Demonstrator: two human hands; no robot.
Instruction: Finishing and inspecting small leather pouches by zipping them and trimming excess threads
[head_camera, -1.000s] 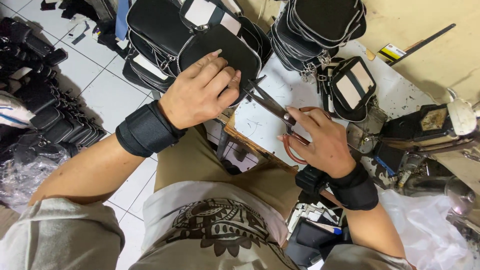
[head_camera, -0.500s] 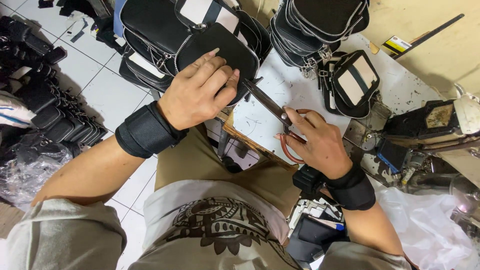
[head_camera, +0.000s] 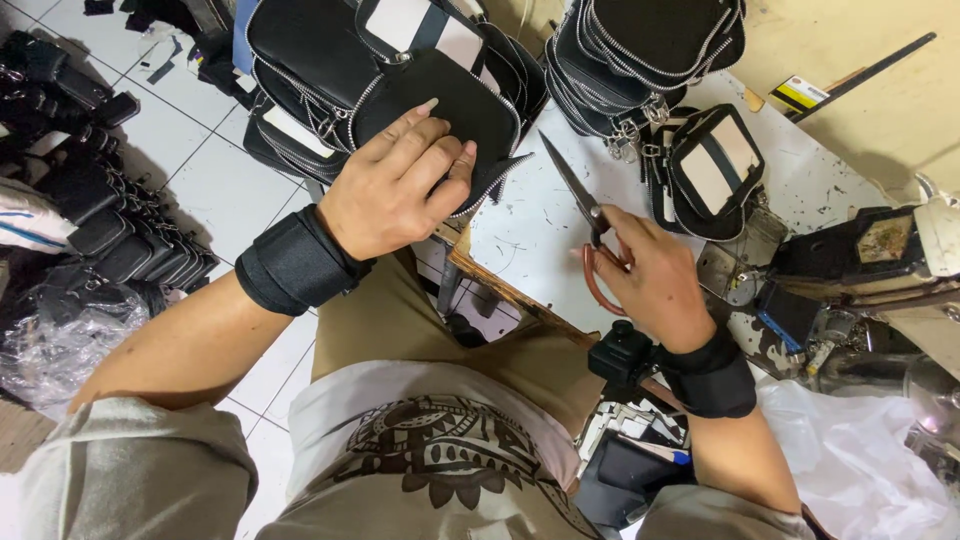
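Presently, the left hand (head_camera: 395, 185) lies flat, fingers spread, pressing a black zippered pouch (head_camera: 440, 100) at the white table (head_camera: 530, 240) edge, wrist bent toward 1 o'clock. The right hand (head_camera: 655, 285) is closed around scissors (head_camera: 585, 215), whose shut blades run along a 5-to-11 axis, tip toward 11 o'clock, over the table.

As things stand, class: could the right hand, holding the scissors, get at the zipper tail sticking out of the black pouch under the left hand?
Probably yes. The scissors in the right hand point across bare white tabletop toward the zipper tail, and nothing lies between.
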